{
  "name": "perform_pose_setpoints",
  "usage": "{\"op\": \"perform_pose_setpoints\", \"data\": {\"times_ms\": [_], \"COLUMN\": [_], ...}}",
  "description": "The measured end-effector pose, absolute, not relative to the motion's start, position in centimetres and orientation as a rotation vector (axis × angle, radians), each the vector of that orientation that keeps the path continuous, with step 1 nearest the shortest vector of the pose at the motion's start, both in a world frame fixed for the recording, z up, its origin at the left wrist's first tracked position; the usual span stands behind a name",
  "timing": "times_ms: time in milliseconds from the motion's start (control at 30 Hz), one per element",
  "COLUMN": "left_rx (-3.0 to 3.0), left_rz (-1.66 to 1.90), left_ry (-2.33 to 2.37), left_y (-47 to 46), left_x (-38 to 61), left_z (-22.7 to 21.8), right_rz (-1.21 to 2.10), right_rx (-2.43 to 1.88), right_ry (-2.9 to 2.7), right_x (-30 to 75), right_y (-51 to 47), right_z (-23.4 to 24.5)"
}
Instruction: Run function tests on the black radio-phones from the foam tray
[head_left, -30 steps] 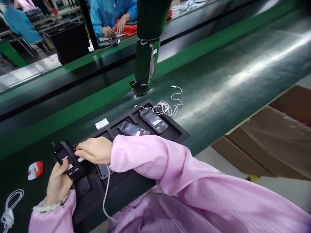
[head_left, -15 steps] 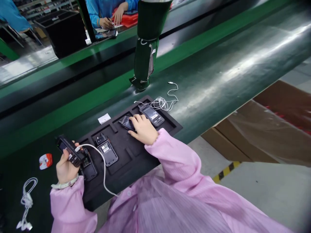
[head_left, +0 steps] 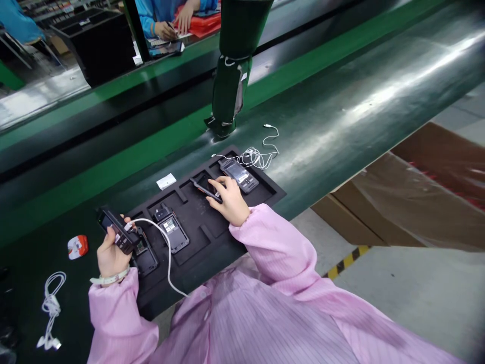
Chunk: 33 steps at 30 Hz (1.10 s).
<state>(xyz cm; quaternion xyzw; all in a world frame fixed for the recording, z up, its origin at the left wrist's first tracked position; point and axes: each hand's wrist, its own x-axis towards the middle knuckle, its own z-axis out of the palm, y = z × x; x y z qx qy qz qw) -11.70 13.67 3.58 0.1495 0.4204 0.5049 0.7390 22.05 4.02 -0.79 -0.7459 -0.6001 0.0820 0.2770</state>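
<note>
My left hand [head_left: 113,253] is closed around a black handheld radio [head_left: 118,231] with a screen and keys, raised over the tray's left end. A white cable [head_left: 168,253] runs to the radio's side and down toward my body. My right hand [head_left: 232,202] grips another handheld radio [head_left: 206,184] at the tray, thumb on its near side and fingers over its face. Two radios with their backs open lie in the black foam tray [head_left: 193,237]: one opened radio [head_left: 174,233] in full view, another opened radio [head_left: 146,255] partly under my left hand. A screen-up radio [head_left: 239,174] lies at the right.
A coiled white cable [head_left: 255,157] lies over the tray's far right edge. A white paper slip [head_left: 166,181], a red-and-white object [head_left: 78,246] and a bundled cable [head_left: 51,306] are on the bench. A green-wrapped post [head_left: 231,91] stands behind; cardboard boxes [head_left: 348,217] sit right.
The view has shifted slightly. My right hand's fingers have moved along the radio under them, and more of that radio shows. My left hand still holds its radio with the cable.
</note>
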Motion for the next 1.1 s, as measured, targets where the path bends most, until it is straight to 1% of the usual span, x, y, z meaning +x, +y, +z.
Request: {"op": "perform_pose_setpoints", "data": {"times_ms": [233,533,800,1100], "left_rx": [0.318,0.388,0.414,0.394], "left_rz": [1.119,1.122,1.120,1.113], "left_ry": [0.910,0.837,0.848,0.843], "left_y": [13.8,14.4,14.5,14.4], "left_x": [-11.6,-12.3,-12.3,-12.3], "left_z": [3.7,2.5,2.6,2.6], "right_rz": [0.167,0.194,0.198,0.186], "right_rx": [-2.052,-2.166,-2.288,-2.256], "right_ry": [-1.563,-1.608,-1.596,-1.628], "right_x": [21.5,20.7,19.5,19.9], "right_y": [3.7,3.8,4.3,4.1], "right_z": [-0.4,0.5,0.8,0.5]}}
